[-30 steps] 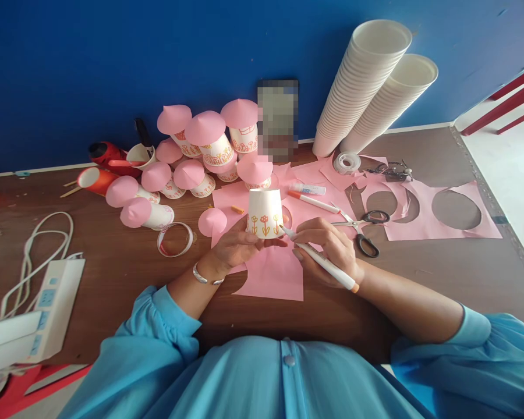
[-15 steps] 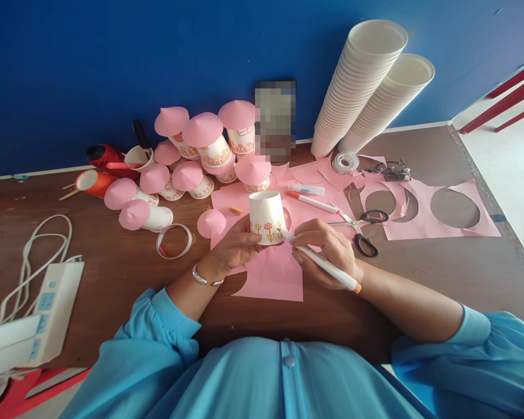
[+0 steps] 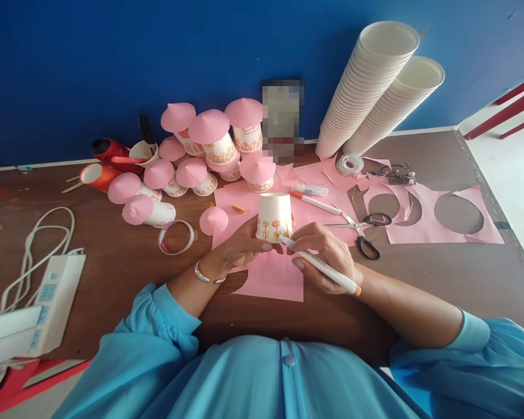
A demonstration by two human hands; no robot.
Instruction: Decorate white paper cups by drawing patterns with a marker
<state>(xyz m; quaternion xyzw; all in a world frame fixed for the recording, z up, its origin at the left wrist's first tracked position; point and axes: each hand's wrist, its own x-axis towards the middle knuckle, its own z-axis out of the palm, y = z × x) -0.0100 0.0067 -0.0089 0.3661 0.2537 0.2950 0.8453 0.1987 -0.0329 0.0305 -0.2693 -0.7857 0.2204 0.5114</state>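
- At mid-table (image 3: pixel 135 302), over pink paper (image 3: pixel 275 282): one white cup (image 3: pixel 274 212), narrow end up, flowers drawn near its wide rim.
- Left hand (image 3: pixel 243 245): pinching the cup near its lower edge, thumb in front; some fingers hidden behind it.
- Right hand (image 3: pixel 325 250): fingers closed round a white marker (image 3: pixel 329 272), tip at the cup's lower right; whether it touches cannot be told.
- Risk, smear: fingers lie close to the drawn flowers; wet ink, if any, might rub.
- Risk, stray line: a turn of the cup under the tip could drag a stroke off course.
- Risk, dent: a hard squeeze would likely bow the thin wall.
- Edges, right: scissors (image 3: pixel 357 225), blades pointing in behind the right hand; little slack there.
- Edges, far side: a pink-roofed cup (image 3: pixel 258 170) just beyond, easily nudged.
- Edges, left: a pink cone (image 3: pixel 213 221) near the left wrist.
- Open room: bare wood between paper and torso, and right of the right forearm.
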